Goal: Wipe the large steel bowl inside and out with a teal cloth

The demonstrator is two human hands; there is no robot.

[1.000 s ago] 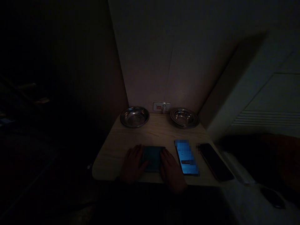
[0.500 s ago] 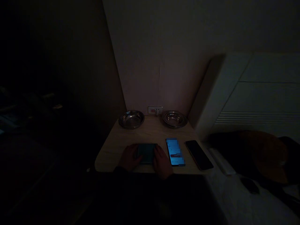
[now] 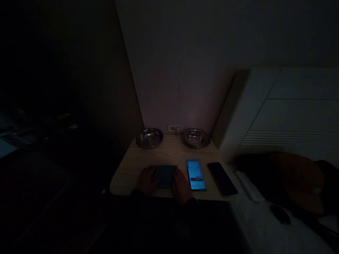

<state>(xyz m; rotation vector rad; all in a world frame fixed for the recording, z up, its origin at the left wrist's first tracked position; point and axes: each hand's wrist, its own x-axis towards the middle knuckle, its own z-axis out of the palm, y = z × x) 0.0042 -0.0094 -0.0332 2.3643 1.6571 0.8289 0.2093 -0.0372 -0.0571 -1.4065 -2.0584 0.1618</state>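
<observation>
In the dim light a flat teal rectangular thing lies on the light wood-grain tabletop; its kind is too dark to make out. My left hand is closed on its left side, thumb reaching over the near left part. On the opposite side my right hand grips the right edge, fingers pointing away from me. Just right of that hand is a phone with a lit blue screen, partly pixelated. Farther right lies a dark-screened phone.
Two groups of shiny metal bowls stand at the back, one left, one right. Between them a wall socket holds a plug. Right of the table are a pale headboard, an orange-brown cap and a small dark object.
The view has shifted, so table and phones appear farther left and smaller. Both hands stay at the sides of the teal thing, which looks unmoved on the table.
</observation>
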